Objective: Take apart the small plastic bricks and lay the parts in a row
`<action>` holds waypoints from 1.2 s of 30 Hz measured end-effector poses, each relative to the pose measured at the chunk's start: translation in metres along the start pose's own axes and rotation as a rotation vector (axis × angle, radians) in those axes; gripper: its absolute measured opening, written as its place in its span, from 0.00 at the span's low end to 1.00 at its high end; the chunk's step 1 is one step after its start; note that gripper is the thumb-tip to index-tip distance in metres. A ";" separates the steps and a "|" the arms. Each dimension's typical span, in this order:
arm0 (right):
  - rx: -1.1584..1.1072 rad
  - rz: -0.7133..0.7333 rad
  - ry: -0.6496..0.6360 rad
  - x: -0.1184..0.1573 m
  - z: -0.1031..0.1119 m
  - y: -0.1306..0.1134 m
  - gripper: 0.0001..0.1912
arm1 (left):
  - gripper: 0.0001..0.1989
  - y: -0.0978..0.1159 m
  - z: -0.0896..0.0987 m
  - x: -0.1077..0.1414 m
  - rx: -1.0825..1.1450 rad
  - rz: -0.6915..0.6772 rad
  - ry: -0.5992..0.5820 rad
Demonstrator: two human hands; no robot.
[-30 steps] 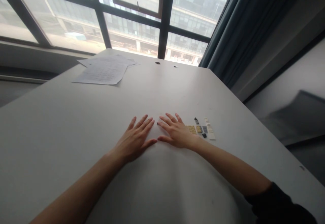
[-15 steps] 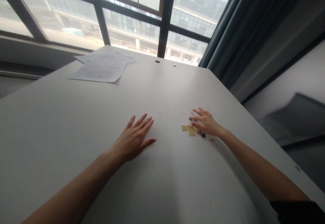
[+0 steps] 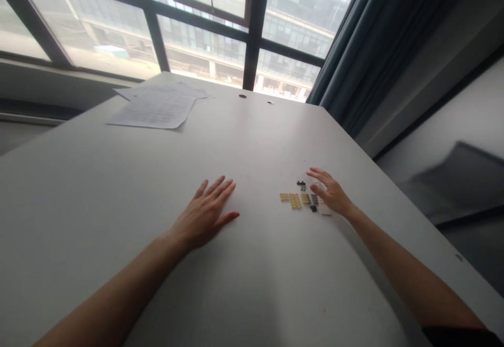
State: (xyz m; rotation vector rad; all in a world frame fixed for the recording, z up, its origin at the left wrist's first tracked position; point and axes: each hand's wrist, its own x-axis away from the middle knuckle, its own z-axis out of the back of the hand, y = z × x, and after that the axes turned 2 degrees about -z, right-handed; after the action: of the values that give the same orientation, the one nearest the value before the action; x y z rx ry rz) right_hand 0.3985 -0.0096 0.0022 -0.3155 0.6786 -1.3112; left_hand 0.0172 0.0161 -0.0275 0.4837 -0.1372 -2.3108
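My left hand (image 3: 208, 211) lies palm down on the white table (image 3: 244, 284), fingers spread, with nothing in it. Over the right end of a small group of building bricks is my right hand (image 3: 331, 192), its fingers apart and partly curled. Yellow studded bricks (image 3: 295, 201) form the left of the group. Beside them sit a yellow and grey piece (image 3: 305, 199), a dark grey piece (image 3: 314, 199) and a black piece (image 3: 313, 208). Small black parts (image 3: 301, 183) lie just behind. A pale flat piece (image 3: 324, 209) is partly hidden under my right hand.
Printed paper sheets (image 3: 153, 108) lie at the table's far left. Two small holes or fittings, one a dark round hole (image 3: 242, 96), are near the back edge. Windows (image 3: 205, 48) stand behind the table, and a dark curtain (image 3: 354, 58) hangs at the right.
My right hand has shifted right, uncovering the small black parts, the grey pieces and more of the pale piece. My left hand stays on the table; the whole view has moved slightly.
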 end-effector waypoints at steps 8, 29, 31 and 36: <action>-0.904 -0.333 0.747 0.025 0.009 -0.013 0.38 | 0.36 -0.030 0.048 0.014 0.343 0.481 0.751; 0.181 0.456 -0.739 0.076 -0.052 -0.112 0.52 | 0.50 0.040 0.032 0.066 0.069 -0.314 -0.424; 0.188 0.472 -0.716 0.077 -0.054 -0.113 0.51 | 0.50 0.041 0.031 0.066 0.068 -0.319 -0.416; 0.241 0.512 -0.470 0.084 -0.050 -0.091 0.45 | 0.41 0.033 0.024 0.070 0.096 -0.307 -0.277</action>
State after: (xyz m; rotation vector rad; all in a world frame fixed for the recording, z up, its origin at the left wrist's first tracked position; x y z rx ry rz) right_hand 0.3050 -0.1044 -0.0067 -0.2213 0.1766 -0.7749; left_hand -0.0152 -0.0580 -0.0186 0.2406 -0.3287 -2.6755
